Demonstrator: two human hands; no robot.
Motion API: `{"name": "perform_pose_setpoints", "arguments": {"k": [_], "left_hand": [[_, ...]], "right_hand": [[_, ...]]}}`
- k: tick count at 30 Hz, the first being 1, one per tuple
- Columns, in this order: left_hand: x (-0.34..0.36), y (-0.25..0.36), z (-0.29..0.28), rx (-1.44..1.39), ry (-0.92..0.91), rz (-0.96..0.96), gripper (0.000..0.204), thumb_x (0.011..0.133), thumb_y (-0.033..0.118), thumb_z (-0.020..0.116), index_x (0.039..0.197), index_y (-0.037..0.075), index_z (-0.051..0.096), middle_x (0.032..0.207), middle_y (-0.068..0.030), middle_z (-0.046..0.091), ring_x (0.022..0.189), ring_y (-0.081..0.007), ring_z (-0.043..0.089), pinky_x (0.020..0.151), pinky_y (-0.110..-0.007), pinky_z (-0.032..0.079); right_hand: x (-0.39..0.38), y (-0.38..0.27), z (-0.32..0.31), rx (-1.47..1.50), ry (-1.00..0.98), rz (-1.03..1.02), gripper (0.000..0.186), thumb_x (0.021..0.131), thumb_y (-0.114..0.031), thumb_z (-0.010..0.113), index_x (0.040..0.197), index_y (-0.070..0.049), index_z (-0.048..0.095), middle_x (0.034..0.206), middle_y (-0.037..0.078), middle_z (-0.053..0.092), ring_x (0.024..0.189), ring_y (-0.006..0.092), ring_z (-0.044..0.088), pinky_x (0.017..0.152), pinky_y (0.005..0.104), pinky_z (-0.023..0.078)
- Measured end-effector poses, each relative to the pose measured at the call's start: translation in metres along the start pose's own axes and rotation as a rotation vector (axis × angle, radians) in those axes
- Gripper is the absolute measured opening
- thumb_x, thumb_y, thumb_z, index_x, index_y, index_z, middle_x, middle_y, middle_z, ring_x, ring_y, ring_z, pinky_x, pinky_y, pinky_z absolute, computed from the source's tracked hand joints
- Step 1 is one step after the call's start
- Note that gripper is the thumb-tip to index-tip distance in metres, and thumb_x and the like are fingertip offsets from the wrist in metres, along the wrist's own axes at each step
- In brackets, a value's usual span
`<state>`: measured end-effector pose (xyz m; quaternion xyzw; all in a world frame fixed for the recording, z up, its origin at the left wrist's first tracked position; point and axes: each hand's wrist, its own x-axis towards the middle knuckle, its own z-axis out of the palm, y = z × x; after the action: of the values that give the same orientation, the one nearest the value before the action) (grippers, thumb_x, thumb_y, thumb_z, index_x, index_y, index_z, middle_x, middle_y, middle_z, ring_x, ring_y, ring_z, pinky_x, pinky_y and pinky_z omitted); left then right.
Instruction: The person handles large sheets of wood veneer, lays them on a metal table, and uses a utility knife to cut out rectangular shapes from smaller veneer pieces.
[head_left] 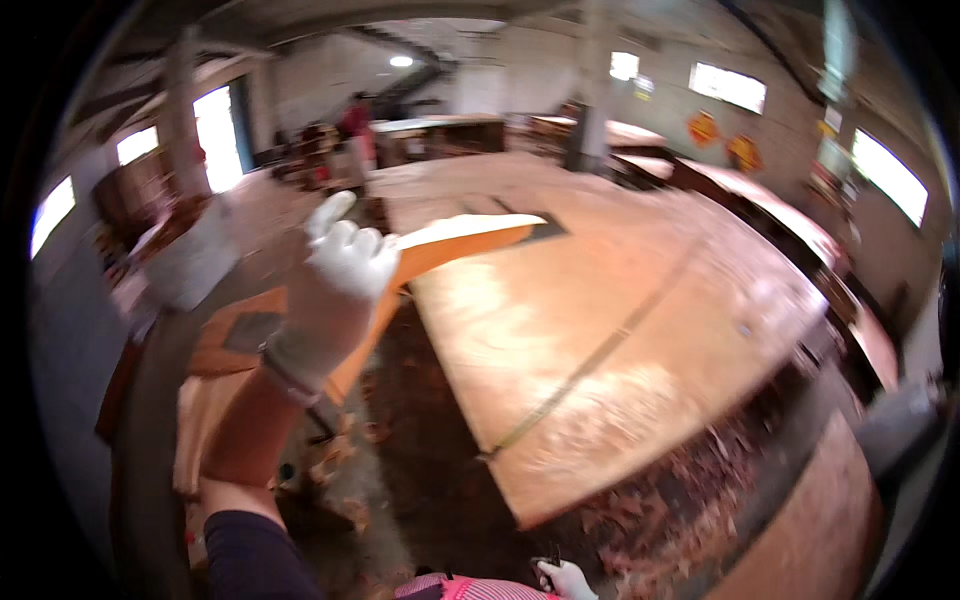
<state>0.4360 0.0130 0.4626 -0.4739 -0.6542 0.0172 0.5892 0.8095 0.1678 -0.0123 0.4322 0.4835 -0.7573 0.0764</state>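
My left hand [352, 245], in a white glove, is raised at the left of the big panel. Its fingers are curled over the edge of a thin orange-brown wood veneer sheet [450, 248], which bends up from the panel and also hangs below the hand. A large, flat, light-brown wood panel [560, 330] lies in front of me, with a dark narrow line running across it. Low at the bottom edge is my right hand [567, 580], also gloved in white. Its fingers are closed around a small dark object, too small to name.
Scraps of torn veneer [670, 510] litter the floor under the panel's near edge. A pillar [594, 90] stands behind the panel. More stacked boards [760, 200] line the right side. A big whitish container [190, 255] stands at the left. A person in red [357, 125] is far back.
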Motion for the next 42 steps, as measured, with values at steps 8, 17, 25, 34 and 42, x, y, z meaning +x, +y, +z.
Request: {"name": "perform_pose_setpoints", "arguments": {"k": [8, 17, 25, 34, 42], "left_hand": [[0.135, 0.233, 0.005, -0.318, -0.027, 0.187, 0.017, 0.075, 0.007, 0.056, 0.086, 0.008, 0.07, 0.07, -0.0033, 0.055, 0.073, -0.0191, 0.057, 0.104, -0.038, 0.041], [0.285, 0.447, 0.069, -1.059, -0.243, 0.38, 0.017, 0.073, 0.008, 0.065, 0.087, 0.009, 0.073, 0.076, -0.0083, 0.066, 0.075, -0.0267, 0.063, 0.081, -0.038, 0.049], [0.369, 0.652, 0.268, -1.587, -0.711, -0.064, 0.022, 0.079, 0.017, 0.065, 0.097, 0.008, 0.074, 0.09, -0.0154, 0.07, 0.078, -0.0305, 0.068, 0.073, -0.035, 0.052], [0.362, 0.75, 0.524, -1.558, -0.811, -0.616, 0.023, 0.08, 0.018, 0.066, 0.098, 0.006, 0.073, 0.09, -0.0101, 0.073, 0.083, -0.0175, 0.069, 0.078, -0.029, 0.052], [0.34, 0.725, 0.622, -0.949, -0.613, -0.789, 0.034, 0.084, 0.029, 0.066, 0.114, 0.012, 0.069, 0.107, -0.013, 0.069, 0.098, -0.0292, 0.066, 0.086, -0.035, 0.051]], "right_hand": [[-0.084, 0.056, -0.227, 0.113, 0.413, 0.042, 0.026, 0.089, -0.03, 0.063, 0.081, -0.006, 0.061, 0.065, 0.005, 0.06, 0.05, 0.0132, 0.054, 0.044, 0.0274, 0.041], [-0.129, 0.123, -0.338, 0.904, 0.679, 0.136, 0.021, 0.091, -0.018, 0.061, 0.077, -0.006, 0.051, 0.062, 0.007, 0.052, 0.048, 0.0174, 0.045, 0.042, 0.0316, 0.035], [-0.064, 0.037, -0.452, 0.836, 0.696, 0.048, 0.013, 0.092, -0.018, 0.061, 0.091, -0.005, 0.056, 0.064, 0.004, 0.052, 0.051, 0.0145, 0.048, 0.044, 0.0277, 0.04], [-0.023, -0.137, -0.628, 0.902, 0.699, -0.093, 0.024, 0.093, -0.019, 0.059, 0.073, -0.008, 0.052, 0.059, 0.003, 0.048, 0.046, 0.0129, 0.044, 0.039, 0.0266, 0.032], [0.057, -0.178, -0.767, 0.871, 0.4, 0.07, 0.021, 0.098, -0.025, 0.052, 0.111, -0.012, 0.062, 0.059, 0.001, 0.048, 0.045, 0.0123, 0.04, 0.042, 0.0276, 0.033]]}}
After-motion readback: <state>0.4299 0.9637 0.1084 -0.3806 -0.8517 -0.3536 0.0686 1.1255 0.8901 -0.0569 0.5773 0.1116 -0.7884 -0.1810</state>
